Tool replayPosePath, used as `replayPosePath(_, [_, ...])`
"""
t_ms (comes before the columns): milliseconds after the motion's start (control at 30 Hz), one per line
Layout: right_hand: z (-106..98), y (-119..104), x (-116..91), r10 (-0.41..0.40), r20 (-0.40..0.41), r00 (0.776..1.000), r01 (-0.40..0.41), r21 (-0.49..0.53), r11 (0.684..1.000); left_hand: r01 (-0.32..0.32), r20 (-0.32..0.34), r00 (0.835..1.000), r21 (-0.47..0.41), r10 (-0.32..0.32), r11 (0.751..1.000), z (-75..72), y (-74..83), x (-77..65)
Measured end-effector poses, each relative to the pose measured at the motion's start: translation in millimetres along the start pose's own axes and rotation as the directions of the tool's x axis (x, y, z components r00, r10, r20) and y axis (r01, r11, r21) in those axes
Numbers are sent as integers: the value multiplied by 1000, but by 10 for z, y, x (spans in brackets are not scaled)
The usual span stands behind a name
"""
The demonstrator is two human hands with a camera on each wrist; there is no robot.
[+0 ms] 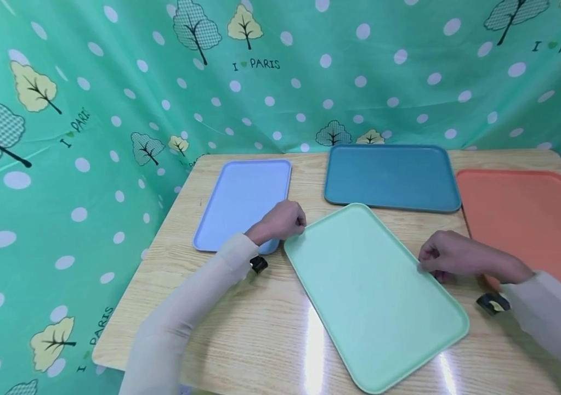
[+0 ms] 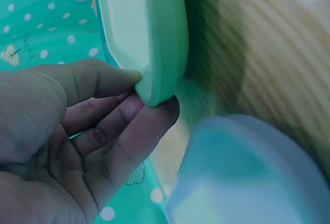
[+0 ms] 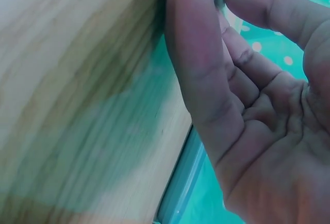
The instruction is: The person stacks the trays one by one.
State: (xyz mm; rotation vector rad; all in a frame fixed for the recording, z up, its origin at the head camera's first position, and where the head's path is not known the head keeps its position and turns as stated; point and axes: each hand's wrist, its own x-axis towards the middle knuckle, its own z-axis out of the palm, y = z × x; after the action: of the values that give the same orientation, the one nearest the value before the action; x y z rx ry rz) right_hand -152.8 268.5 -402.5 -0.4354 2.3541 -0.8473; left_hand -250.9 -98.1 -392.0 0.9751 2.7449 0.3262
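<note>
A light green rectangular tray (image 1: 374, 291) lies at an angle across the front of the table, held by both hands. My left hand (image 1: 285, 219) pinches its far left corner; in the left wrist view the thumb is on the inner side of the green rim (image 2: 167, 38) and a finger lies beneath it. On the tray's right long edge my right hand (image 1: 450, 253) grips the rim between thumb and fingers. The right wrist view shows that finger (image 3: 201, 64) under the edge, with a shadow on the wood below. Behind the left hand lies a lavender-blue tray (image 1: 245, 200).
A dark teal tray (image 1: 391, 178) lies along the back of the wooden table (image 1: 162, 307). To the right is a coral-red tray (image 1: 532, 219), partly behind the right forearm. A green dotted curtain (image 1: 280, 99) hangs behind and on the left.
</note>
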Motion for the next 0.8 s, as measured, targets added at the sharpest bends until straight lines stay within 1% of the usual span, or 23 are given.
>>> replayPosePath(133, [-6,-32,60,11,-11,1000,-11,15,1000,-19,-2,1000,30,19,999,-3,1,71])
replayPosePath(333, [-16,-73,134,31,-24,999,-30,53,998,-20,4,1000,58,20,998,-29,6,163])
replayPosePath(567, [-11,-142,210,66,-45,997,-61,93,994,13,21,1000,55,-14,998,-58,-3,237])
replayPosePath(800, [3,-197,270,92,-83,992,-84,94,992,3,13,1000,57,-3,998,-57,-36,308])
